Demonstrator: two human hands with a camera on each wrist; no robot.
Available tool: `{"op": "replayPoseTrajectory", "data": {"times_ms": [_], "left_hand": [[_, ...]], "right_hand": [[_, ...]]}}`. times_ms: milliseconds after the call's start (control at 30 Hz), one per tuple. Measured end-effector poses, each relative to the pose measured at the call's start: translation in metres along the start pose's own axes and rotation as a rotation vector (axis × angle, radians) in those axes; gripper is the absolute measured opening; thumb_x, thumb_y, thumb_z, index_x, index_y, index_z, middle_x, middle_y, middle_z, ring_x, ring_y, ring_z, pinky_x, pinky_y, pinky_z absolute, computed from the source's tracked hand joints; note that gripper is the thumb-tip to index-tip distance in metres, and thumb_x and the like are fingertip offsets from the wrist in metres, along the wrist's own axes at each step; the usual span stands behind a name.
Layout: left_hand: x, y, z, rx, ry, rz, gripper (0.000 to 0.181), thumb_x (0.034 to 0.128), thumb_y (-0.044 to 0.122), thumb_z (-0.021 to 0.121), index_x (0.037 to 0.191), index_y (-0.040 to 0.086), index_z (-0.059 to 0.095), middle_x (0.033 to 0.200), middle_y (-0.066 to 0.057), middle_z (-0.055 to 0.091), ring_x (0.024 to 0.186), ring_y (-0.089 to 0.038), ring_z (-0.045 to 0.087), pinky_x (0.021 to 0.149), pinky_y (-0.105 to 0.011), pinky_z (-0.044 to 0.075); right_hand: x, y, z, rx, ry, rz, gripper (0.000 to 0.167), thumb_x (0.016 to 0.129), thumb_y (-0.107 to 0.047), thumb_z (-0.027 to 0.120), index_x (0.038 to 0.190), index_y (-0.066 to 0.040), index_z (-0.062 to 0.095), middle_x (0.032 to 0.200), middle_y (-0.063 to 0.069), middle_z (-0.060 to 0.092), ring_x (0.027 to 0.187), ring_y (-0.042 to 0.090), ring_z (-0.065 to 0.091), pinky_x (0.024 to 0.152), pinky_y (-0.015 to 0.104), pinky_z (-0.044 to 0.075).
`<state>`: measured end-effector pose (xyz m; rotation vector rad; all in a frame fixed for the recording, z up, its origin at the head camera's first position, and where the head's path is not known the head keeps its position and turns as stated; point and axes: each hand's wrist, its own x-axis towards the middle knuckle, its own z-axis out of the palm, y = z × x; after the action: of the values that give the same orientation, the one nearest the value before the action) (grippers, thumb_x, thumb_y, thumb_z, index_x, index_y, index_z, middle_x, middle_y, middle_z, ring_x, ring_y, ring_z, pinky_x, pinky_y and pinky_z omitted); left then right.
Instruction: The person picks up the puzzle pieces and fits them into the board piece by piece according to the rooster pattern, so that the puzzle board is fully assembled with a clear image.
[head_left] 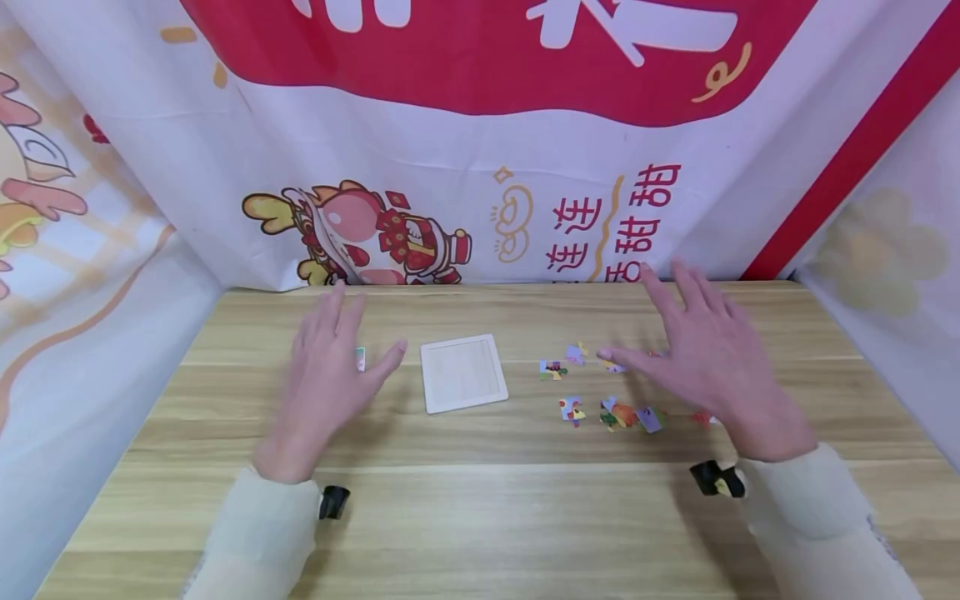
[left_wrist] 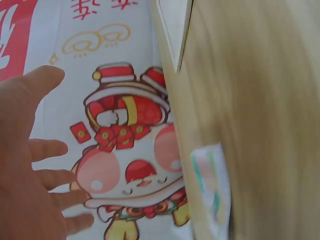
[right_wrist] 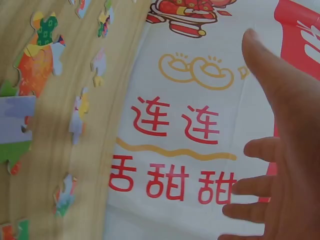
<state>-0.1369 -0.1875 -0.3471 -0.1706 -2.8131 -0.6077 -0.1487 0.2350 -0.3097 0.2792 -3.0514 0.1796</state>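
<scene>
Both hands hover above the wooden table with fingers spread, holding nothing. The left hand point(head_left: 327, 379) is left of a white square frame point(head_left: 464, 374), over a small printed item point(head_left: 361, 359) that it partly hides; the left wrist view shows this item point(left_wrist: 213, 187) as a white piece with green and pink print. The right hand point(head_left: 708, 354) is over the right side of several loose jigsaw pieces point(head_left: 572, 411), partly covering some. In the right wrist view, pieces point(right_wrist: 36, 70) with orange, green and purple print lie on the table, away from the fingers of the right hand point(right_wrist: 287, 130).
A printed white and red cloth point(head_left: 450, 142) hangs behind the table point(head_left: 465, 517), with further cloth at the left and right sides. Both wrists carry small black devices point(head_left: 333, 502) at the sleeve cuffs.
</scene>
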Motion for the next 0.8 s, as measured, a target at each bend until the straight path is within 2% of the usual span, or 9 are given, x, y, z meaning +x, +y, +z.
{"op": "replayPoseTrajectory", "data": {"times_ms": [100, 200, 267, 367, 467, 567, 667, 800], "left_hand": [[-0.004, 0.006, 0.009, -0.112, 0.009, -0.006, 0.077, 0.0981, 0.040, 0.078, 0.155, -0.003, 0.050, 0.171, -0.027, 0.037, 0.157, -0.051, 0.035, 0.127, -0.072, 0.031], [-0.007, 0.011, 0.016, -0.263, -0.048, -0.103, 0.071, 0.0973, 0.038, 0.080, 0.152, -0.001, 0.056, 0.165, -0.024, 0.048, 0.155, -0.047, 0.042, 0.127, -0.065, 0.036], [-0.008, 0.014, 0.021, -0.364, -0.096, -0.173, 0.070, 0.0966, 0.039, 0.081, 0.151, 0.001, 0.059, 0.163, -0.022, 0.052, 0.155, -0.044, 0.044, 0.128, -0.062, 0.038], [-0.009, 0.016, 0.026, -0.472, -0.164, -0.256, 0.070, 0.0955, 0.041, 0.082, 0.151, 0.004, 0.060, 0.162, -0.018, 0.054, 0.156, -0.040, 0.045, 0.127, -0.060, 0.039], [-0.011, 0.016, 0.033, -0.490, -0.210, -0.272, 0.070, 0.0940, 0.038, 0.084, 0.151, 0.005, 0.060, 0.162, -0.017, 0.055, 0.156, -0.039, 0.045, 0.127, -0.059, 0.040], [-0.015, 0.016, 0.041, -0.483, -0.245, -0.268, 0.071, 0.0919, 0.032, 0.087, 0.151, 0.005, 0.059, 0.160, -0.017, 0.057, 0.155, -0.039, 0.046, 0.127, -0.057, 0.040], [-0.017, 0.015, 0.047, -0.508, -0.290, -0.265, 0.074, 0.0897, 0.030, 0.090, 0.153, 0.007, 0.058, 0.162, -0.015, 0.055, 0.157, -0.038, 0.045, 0.128, -0.055, 0.040], [-0.017, 0.004, 0.056, -0.614, -0.340, -0.273, 0.077, 0.0867, 0.028, 0.092, 0.154, 0.011, 0.059, 0.167, -0.010, 0.051, 0.160, -0.035, 0.040, 0.131, -0.054, 0.036]], "right_hand": [[0.001, 0.001, 0.004, 0.081, 0.046, -0.017, 0.111, 0.090, -0.082, 0.062, 0.173, -0.019, 0.024, 0.175, 0.024, 0.027, 0.157, 0.052, 0.031, 0.121, 0.078, 0.033], [0.000, 0.000, 0.011, 0.178, 0.043, -0.021, 0.103, 0.092, -0.074, 0.068, 0.169, -0.013, 0.035, 0.169, 0.024, 0.039, 0.151, 0.051, 0.039, 0.118, 0.076, 0.039], [-0.001, -0.001, 0.017, 0.248, 0.007, -0.008, 0.096, 0.094, -0.069, 0.071, 0.164, -0.011, 0.043, 0.166, 0.024, 0.043, 0.150, 0.050, 0.041, 0.119, 0.074, 0.040], [-0.002, -0.004, 0.029, 0.342, -0.059, -0.007, 0.083, 0.095, -0.060, 0.076, 0.156, -0.008, 0.054, 0.159, 0.023, 0.052, 0.141, 0.047, 0.052, 0.113, 0.070, 0.048], [-0.001, -0.008, 0.042, 0.426, -0.084, -0.071, 0.065, 0.094, -0.046, 0.083, 0.141, -0.004, 0.067, 0.141, 0.020, 0.068, 0.121, 0.039, 0.066, 0.099, 0.057, 0.060], [0.000, -0.013, 0.054, 0.488, -0.129, -0.119, 0.052, 0.090, -0.039, 0.089, 0.129, -0.006, 0.075, 0.120, 0.013, 0.076, 0.104, 0.028, 0.068, 0.084, 0.041, 0.062], [0.001, -0.017, 0.064, 0.541, -0.203, -0.120, 0.046, 0.088, -0.038, 0.091, 0.123, -0.010, 0.077, 0.111, 0.007, 0.075, 0.098, 0.021, 0.065, 0.082, 0.034, 0.058], [0.001, -0.019, 0.073, 0.607, -0.296, -0.105, 0.041, 0.087, -0.037, 0.091, 0.119, -0.015, 0.077, 0.105, 0.003, 0.073, 0.094, 0.019, 0.063, 0.081, 0.030, 0.056]]}}
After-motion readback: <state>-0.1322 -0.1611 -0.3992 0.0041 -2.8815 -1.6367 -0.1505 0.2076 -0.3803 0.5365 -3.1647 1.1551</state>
